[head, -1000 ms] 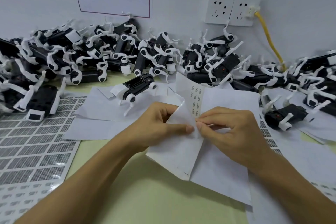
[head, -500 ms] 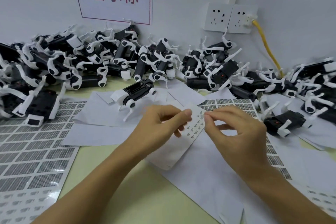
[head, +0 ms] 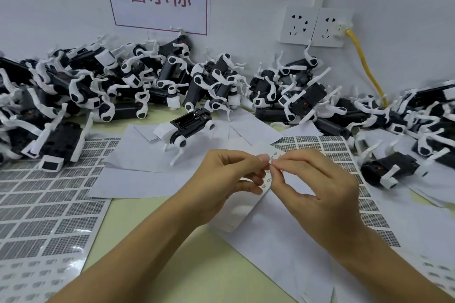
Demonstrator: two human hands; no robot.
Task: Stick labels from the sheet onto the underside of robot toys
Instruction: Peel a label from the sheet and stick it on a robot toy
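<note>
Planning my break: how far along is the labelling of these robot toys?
Done: cannot tell; no stuck label shows. In hand: left hand holds the small label sheet, right hand pinches at a label. Left: the toy standing nearby, the pile behind, and full sheets.

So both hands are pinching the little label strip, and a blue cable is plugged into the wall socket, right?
Not quite: the cable is yellow, not blue, as the head view shows. The rest holds: left hand and right hand both pinch the label strip, and the cable enters the wall socket.
</note>
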